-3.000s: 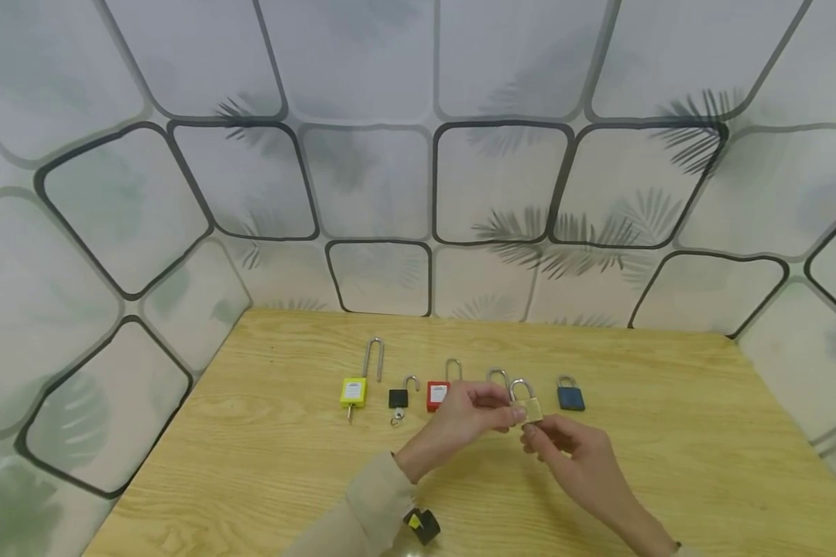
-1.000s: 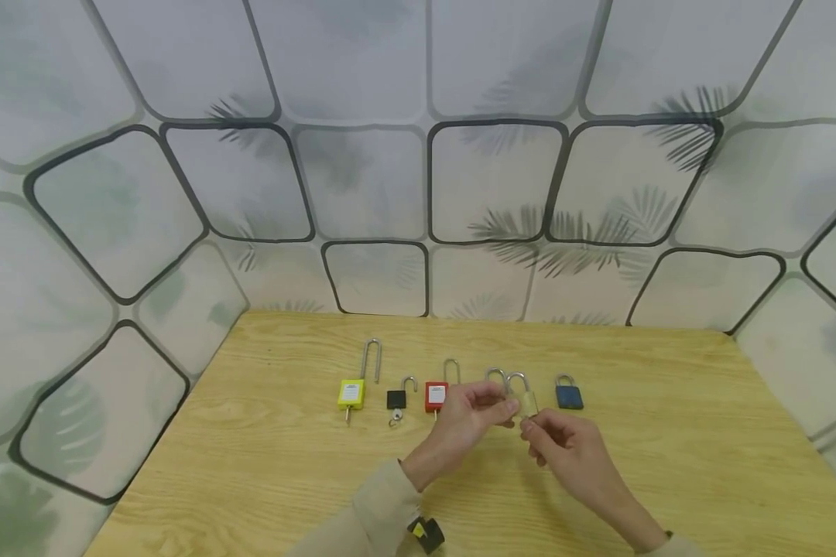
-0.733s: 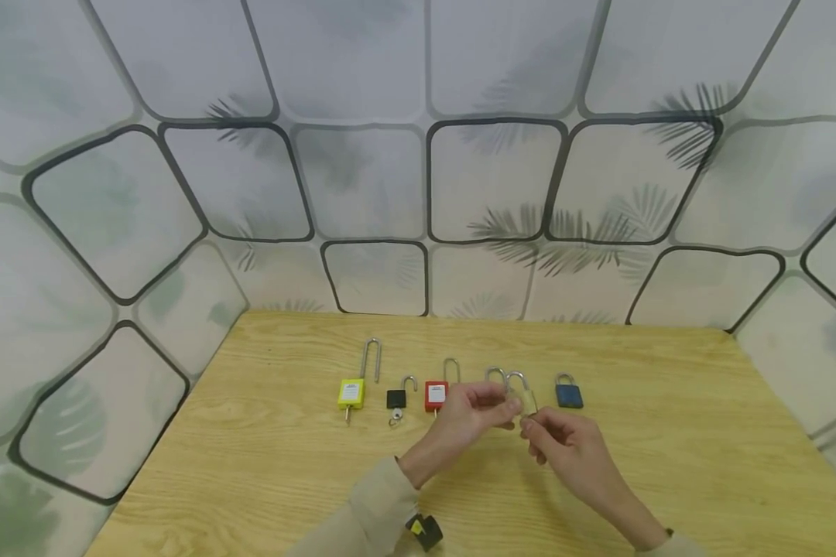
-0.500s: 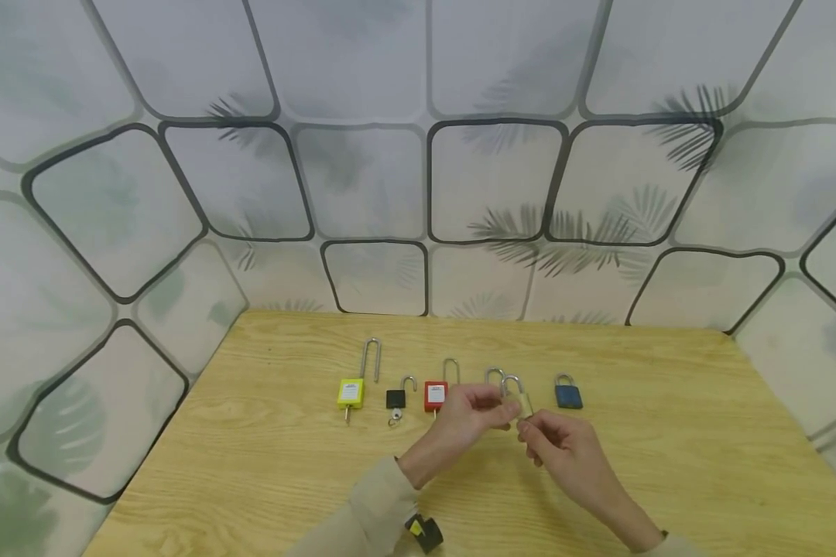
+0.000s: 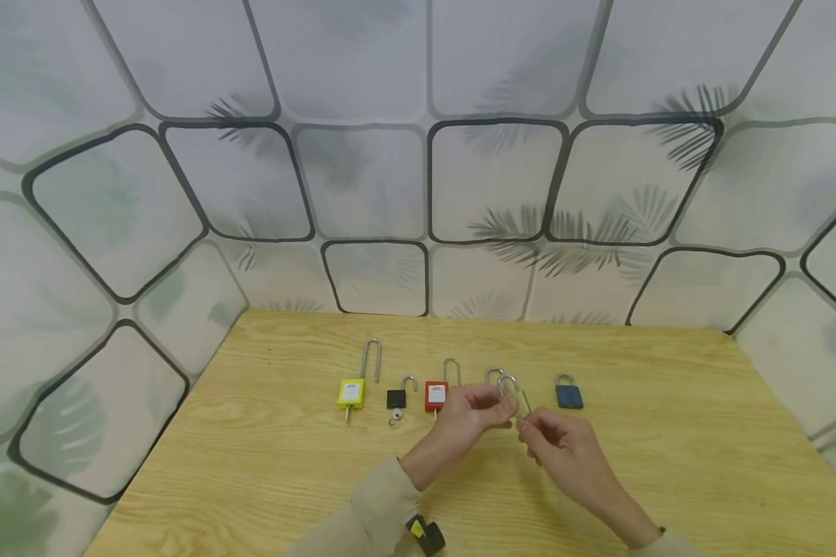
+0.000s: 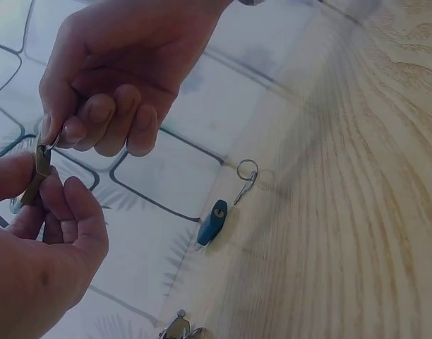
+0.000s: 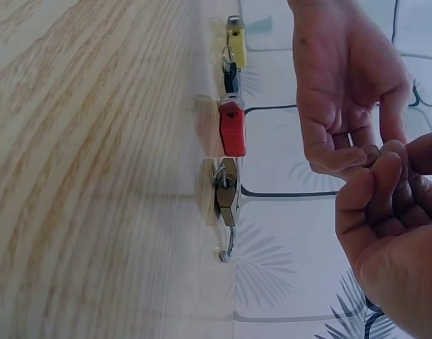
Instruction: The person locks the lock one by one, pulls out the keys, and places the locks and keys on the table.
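Observation:
My left hand (image 5: 468, 418) grips a brass padlock (image 5: 521, 402) between thumb and fingers, above the table, its silver shackle upward. The padlock is turned nearly edge-on to the head view. My right hand (image 5: 566, 447) pinches at its lower end with thumb and forefinger. In the left wrist view, a small bit of metal (image 6: 55, 141) shows between those fingertips and the padlock's end; the fingers hide most of it. Behind my left hand lies a second brass padlock (image 7: 228, 191) with its shackle swung out, the body hidden in the head view.
Along the wooden table (image 5: 265, 464) lie a yellow padlock (image 5: 351, 393), a black padlock (image 5: 395, 399) with its shackle open, a red padlock (image 5: 436, 395) and a blue padlock (image 5: 569, 396). A key on a ring (image 6: 247, 180) sits by the blue one. Patterned fabric (image 5: 495, 178) walls the back.
The held padlock has turned from facing the head view to nearly edge-on, and its shackle has shifted left. Both hands keep their grip and have moved only slightly.

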`<state>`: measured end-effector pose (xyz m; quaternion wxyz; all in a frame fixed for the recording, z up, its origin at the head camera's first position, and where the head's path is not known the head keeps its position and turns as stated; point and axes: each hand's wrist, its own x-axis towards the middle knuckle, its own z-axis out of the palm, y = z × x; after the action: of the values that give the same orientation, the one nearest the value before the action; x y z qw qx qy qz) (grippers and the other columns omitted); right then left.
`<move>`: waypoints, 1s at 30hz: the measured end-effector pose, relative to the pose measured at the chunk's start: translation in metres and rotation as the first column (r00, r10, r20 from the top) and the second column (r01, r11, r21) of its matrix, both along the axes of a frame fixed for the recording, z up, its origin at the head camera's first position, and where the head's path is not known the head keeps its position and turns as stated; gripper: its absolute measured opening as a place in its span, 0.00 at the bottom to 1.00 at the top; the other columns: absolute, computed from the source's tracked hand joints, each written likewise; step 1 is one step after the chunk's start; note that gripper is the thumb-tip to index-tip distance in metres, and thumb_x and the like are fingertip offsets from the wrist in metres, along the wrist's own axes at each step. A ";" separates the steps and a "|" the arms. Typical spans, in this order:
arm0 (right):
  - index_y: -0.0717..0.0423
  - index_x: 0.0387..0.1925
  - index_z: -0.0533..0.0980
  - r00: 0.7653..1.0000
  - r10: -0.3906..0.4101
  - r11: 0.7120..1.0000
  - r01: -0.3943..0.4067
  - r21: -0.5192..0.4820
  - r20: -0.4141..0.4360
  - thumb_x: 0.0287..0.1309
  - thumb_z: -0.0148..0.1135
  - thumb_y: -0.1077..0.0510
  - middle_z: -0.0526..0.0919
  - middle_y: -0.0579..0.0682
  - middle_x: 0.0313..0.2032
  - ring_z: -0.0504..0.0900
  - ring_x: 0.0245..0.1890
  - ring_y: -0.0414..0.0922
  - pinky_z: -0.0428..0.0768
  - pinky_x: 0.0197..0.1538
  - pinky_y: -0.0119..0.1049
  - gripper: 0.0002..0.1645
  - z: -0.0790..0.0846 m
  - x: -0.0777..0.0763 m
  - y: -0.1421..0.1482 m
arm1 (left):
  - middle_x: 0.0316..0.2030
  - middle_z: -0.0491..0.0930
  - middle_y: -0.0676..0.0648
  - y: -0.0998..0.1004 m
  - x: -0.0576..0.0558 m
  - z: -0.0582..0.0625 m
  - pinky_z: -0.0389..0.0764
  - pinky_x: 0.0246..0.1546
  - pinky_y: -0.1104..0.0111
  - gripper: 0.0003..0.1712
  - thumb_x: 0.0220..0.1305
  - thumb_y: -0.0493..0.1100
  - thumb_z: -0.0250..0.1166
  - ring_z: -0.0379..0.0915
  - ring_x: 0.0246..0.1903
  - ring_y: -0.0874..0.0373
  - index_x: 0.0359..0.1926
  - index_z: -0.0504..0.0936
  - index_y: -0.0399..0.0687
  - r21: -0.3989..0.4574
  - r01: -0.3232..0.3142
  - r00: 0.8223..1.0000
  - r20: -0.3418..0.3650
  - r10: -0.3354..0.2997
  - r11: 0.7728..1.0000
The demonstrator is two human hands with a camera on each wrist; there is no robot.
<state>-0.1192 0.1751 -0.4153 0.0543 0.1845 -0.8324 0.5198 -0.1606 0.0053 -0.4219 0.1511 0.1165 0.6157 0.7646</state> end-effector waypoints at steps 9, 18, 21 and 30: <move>0.52 0.22 0.76 0.999 0.011 1.000 -0.011 0.013 -0.039 0.63 0.59 0.68 0.77 0.46 0.16 0.73 0.16 0.36 0.77 0.19 0.30 0.15 -0.004 0.001 0.002 | 0.28 0.82 0.56 0.000 0.002 -0.003 0.83 0.40 0.70 0.15 0.63 0.35 0.66 0.79 0.34 0.62 0.41 0.80 0.20 0.032 0.012 0.999 -0.038 -0.011 0.999; 0.57 0.22 0.74 0.996 0.084 0.990 -0.085 -0.108 -0.015 0.64 0.56 0.71 0.73 0.53 0.12 0.68 0.13 0.35 0.69 0.12 0.29 0.15 -0.005 0.000 0.002 | 0.29 0.83 0.57 -0.001 0.002 -0.003 0.83 0.42 0.69 0.20 0.65 0.35 0.63 0.79 0.35 0.62 0.45 0.75 0.15 0.113 0.047 0.999 0.013 -0.049 0.992; 0.62 0.22 0.74 0.994 0.106 0.981 -0.105 -0.161 0.000 0.65 0.55 0.73 0.71 0.56 0.12 0.68 0.13 0.36 0.69 0.11 0.32 0.14 -0.006 -0.001 0.003 | 0.28 0.82 0.57 0.000 0.002 -0.002 0.82 0.41 0.71 0.21 0.65 0.33 0.62 0.78 0.34 0.63 0.46 0.72 0.11 0.156 0.045 0.997 0.056 -0.054 0.987; 0.53 0.21 0.74 0.993 0.104 0.994 -0.105 -0.030 -0.049 0.63 0.57 0.71 0.71 0.44 0.15 0.68 0.16 0.34 0.76 0.18 0.30 0.17 -0.016 0.008 0.002 | 0.26 0.82 0.54 -0.020 -0.017 -0.001 0.84 0.34 0.75 0.06 0.64 0.31 0.63 0.79 0.28 0.63 0.31 0.85 0.41 0.242 -0.156 0.973 0.203 0.108 0.958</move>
<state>-0.1113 0.1769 -0.4311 0.0499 0.2393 -0.8114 0.5309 -0.1776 -0.0150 -0.4231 0.1404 0.0210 0.5011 0.8537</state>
